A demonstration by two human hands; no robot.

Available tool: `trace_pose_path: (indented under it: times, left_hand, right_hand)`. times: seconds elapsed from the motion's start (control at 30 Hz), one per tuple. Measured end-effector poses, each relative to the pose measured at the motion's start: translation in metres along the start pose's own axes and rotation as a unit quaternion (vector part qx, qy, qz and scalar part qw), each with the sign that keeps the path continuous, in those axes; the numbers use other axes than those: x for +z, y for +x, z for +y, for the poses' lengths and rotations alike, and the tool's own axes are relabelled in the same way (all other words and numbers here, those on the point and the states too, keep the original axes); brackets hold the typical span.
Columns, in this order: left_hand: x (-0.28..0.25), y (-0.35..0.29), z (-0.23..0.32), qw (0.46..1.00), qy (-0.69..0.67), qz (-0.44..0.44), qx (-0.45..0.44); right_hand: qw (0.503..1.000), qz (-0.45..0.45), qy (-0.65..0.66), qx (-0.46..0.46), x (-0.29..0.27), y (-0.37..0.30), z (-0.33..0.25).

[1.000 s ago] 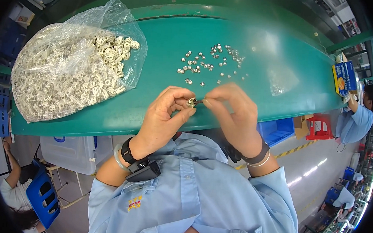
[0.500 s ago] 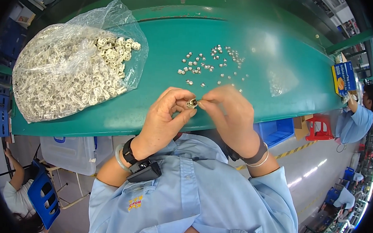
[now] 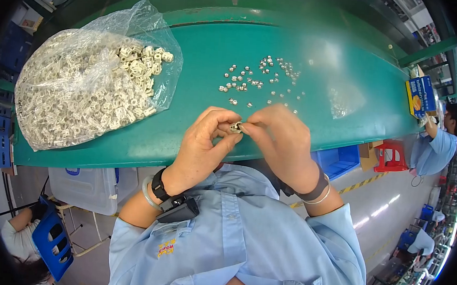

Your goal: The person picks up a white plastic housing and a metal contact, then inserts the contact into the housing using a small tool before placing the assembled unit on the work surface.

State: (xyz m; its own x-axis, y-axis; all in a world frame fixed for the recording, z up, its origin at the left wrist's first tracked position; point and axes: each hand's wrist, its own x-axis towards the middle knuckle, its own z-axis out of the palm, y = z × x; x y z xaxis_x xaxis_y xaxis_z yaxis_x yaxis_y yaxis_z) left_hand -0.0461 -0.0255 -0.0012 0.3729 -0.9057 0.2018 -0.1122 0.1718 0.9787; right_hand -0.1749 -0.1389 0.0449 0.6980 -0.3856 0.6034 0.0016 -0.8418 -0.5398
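The left hand [image 3: 199,146] pinches a cream part [image 3: 235,127], best kept steady against the right hand [image 3: 285,144], whose closed fingertips hide whether they grip anything.

Piece [image 3: 235,127] in fingers [image 3: 250,130], bag [image 3: 86,93] left, beads [image 3: 233,101] behind

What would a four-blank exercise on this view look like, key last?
1. The right hand meets the small cream part pinched in the ____.
2. The shiny silver pieces lie to the ____ of the plastic bag.
3. The worktop is coloured ____.
4. The box by its right end is yellow and ____.

Missing: left hand; right; green; blue.
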Motion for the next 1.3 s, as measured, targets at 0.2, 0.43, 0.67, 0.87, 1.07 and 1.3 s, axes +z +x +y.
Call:
trace_pose_path:
  times: [0.2, 0.43, 0.67, 0.87, 1.07, 1.3]
  left_hand:
    - [0.001, 0.000, -0.002, 1.000, -0.011, -0.001, 0.007]
    - [0.002, -0.003, -0.006, 0.999, -0.034, 0.005, 0.002]
    - [-0.003, 0.004, -0.005, 0.999, -0.040, -0.004, -0.024]
    - [-0.019, 0.050, 0.011, 0.998, 0.062, 0.018, 0.025]
    - [-0.049, 0.184, -0.004, 0.985, 0.157, 0.037, 0.057]
    - [-0.058, 0.311, -0.056, 0.944, 0.326, 0.031, 0.034]
  right_hand:
    - [0.999, -0.018, -0.001, 0.028, 0.002, -0.001, -0.001]
    - [0.995, -0.065, -0.072, -0.008, 0.004, 0.000, -0.001]
    - [0.999, -0.031, -0.007, 0.002, -0.015, 0.001, 0.000]
    - [0.993, 0.059, 0.075, 0.074, -0.027, -0.008, 0.017]
    - [0.984, 0.006, 0.127, 0.123, -0.013, -0.034, 0.033]
    - [0.983, -0.012, 0.156, 0.099, -0.007, -0.038, 0.045]
